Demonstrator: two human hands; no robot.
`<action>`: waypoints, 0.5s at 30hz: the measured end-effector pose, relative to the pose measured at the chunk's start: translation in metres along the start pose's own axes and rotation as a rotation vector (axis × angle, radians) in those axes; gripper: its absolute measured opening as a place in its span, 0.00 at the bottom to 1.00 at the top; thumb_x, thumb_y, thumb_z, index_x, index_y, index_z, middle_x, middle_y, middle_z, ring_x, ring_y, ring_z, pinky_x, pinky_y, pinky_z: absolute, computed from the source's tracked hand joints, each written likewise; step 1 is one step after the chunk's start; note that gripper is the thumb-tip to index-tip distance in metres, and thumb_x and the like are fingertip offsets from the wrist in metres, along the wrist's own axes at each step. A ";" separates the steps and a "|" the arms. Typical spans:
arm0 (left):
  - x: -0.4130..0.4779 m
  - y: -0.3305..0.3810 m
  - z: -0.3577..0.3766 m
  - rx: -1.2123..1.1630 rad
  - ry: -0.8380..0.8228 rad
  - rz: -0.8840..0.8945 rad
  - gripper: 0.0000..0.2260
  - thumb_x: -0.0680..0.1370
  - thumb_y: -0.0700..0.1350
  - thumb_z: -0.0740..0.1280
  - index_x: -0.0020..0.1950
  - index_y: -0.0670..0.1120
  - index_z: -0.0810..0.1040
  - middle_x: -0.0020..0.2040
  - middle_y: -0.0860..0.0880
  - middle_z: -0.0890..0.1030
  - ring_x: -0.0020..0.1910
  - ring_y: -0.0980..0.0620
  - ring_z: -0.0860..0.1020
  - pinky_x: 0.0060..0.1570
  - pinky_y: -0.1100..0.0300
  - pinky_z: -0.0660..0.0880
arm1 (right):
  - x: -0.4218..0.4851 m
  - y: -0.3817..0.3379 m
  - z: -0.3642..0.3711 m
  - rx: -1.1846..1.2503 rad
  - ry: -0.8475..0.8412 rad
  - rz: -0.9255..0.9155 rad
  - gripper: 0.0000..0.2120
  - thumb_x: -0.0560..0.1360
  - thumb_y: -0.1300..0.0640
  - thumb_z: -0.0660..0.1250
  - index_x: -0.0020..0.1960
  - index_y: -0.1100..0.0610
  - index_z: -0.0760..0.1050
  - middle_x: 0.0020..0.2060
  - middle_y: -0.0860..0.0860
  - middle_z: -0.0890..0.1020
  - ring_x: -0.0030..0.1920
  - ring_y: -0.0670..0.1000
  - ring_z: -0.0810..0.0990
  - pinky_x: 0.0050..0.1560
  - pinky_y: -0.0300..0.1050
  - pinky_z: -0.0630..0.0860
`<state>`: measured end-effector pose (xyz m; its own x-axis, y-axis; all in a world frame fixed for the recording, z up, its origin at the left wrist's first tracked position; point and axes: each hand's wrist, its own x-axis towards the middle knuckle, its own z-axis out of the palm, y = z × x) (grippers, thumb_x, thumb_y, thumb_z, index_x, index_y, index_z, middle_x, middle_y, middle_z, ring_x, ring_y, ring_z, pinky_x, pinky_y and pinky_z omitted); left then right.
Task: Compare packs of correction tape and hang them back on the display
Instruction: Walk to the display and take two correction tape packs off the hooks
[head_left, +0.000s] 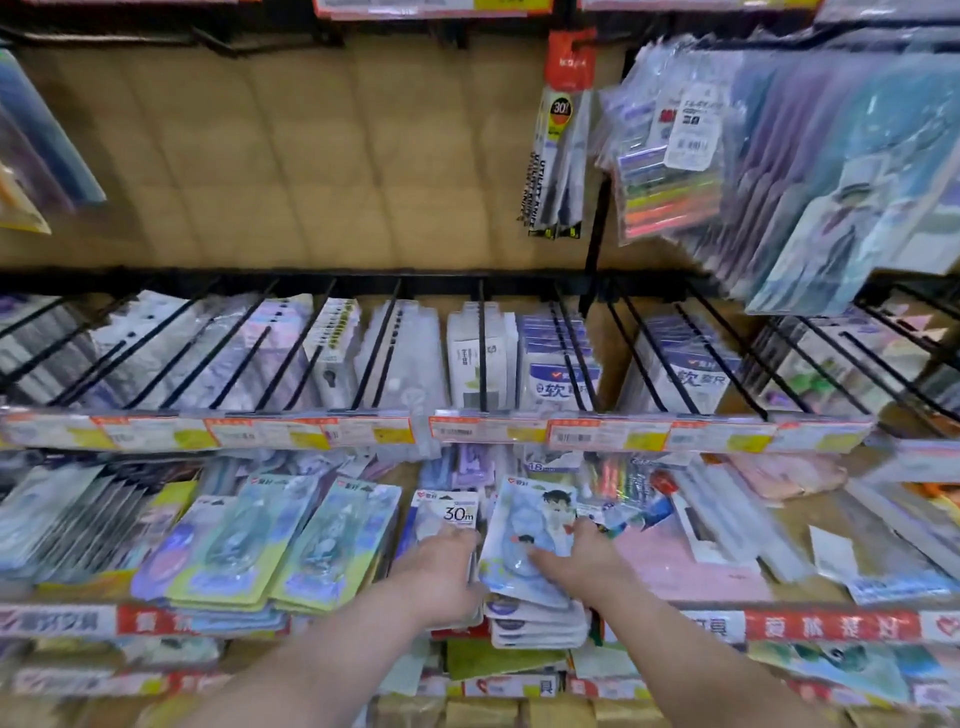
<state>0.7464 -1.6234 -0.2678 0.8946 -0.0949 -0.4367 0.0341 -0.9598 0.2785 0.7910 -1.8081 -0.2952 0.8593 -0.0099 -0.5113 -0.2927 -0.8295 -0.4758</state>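
bare skin fills the bottom of the view: two forearms (322, 660) reach up from the lower edge toward a low row of hanging packs. the left hand (441, 569) is seen from the back, its fingers (460, 538) curled over the lower edge of a white pack (449, 512) of correction tape marked "30m", which it grips; how its thumb lies is hidden. just beside it the right hand (579, 556) pinches a pale blue pack (524, 519) printed with a cartoon figure, the thumb (540, 558) laid across the front and the other fingers behind the right edge. that pack is tilted, and its lower corner lies over a stack of like packs (535, 623) below. the two held packs sit side by side, their edges almost touching.

left of the hands hang green-and-blue blister packs (322, 545) in overlapping rows; to the right lies a pink pack (691, 566). a red-and-white shelf strip (831, 623) runs under them, crossed by both arms.

above, a rail of price labels (467, 431) spans the view, and black wire pegs (482, 343) carry more rows, among them white-and-blue boxes (561, 384). farther up is a beige back panel (311, 156), with a red-topped utility knife pack (563, 130), a pack of coloured highlighters (670, 197) and clear folders (831, 182) hanging at the right.

most print is blurred and cannot be read; packs at both side edges are cut off.
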 end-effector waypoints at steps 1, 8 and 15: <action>0.003 0.000 0.002 -0.027 -0.002 -0.016 0.26 0.77 0.53 0.62 0.74 0.52 0.61 0.74 0.49 0.64 0.69 0.45 0.68 0.64 0.55 0.69 | 0.002 0.002 0.002 0.039 0.005 -0.007 0.40 0.72 0.39 0.67 0.73 0.59 0.57 0.69 0.56 0.70 0.66 0.57 0.71 0.60 0.48 0.72; 0.019 0.008 0.013 -0.338 0.013 -0.153 0.16 0.77 0.45 0.62 0.66 0.49 0.70 0.64 0.48 0.75 0.59 0.47 0.75 0.51 0.62 0.69 | 0.015 0.013 0.002 0.508 0.015 0.103 0.33 0.69 0.60 0.75 0.69 0.62 0.64 0.59 0.57 0.76 0.57 0.57 0.77 0.51 0.45 0.73; 0.041 0.024 0.028 -0.554 -0.039 -0.228 0.28 0.75 0.45 0.66 0.72 0.43 0.62 0.65 0.43 0.72 0.57 0.47 0.74 0.51 0.61 0.70 | 0.006 0.042 -0.017 0.788 -0.101 0.254 0.20 0.68 0.62 0.69 0.56 0.59 0.65 0.34 0.52 0.65 0.30 0.49 0.63 0.28 0.39 0.58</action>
<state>0.7711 -1.6581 -0.3028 0.8209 0.0778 -0.5657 0.4597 -0.6777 0.5739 0.7911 -1.8525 -0.3056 0.6971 -0.0624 -0.7143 -0.7123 -0.1749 -0.6798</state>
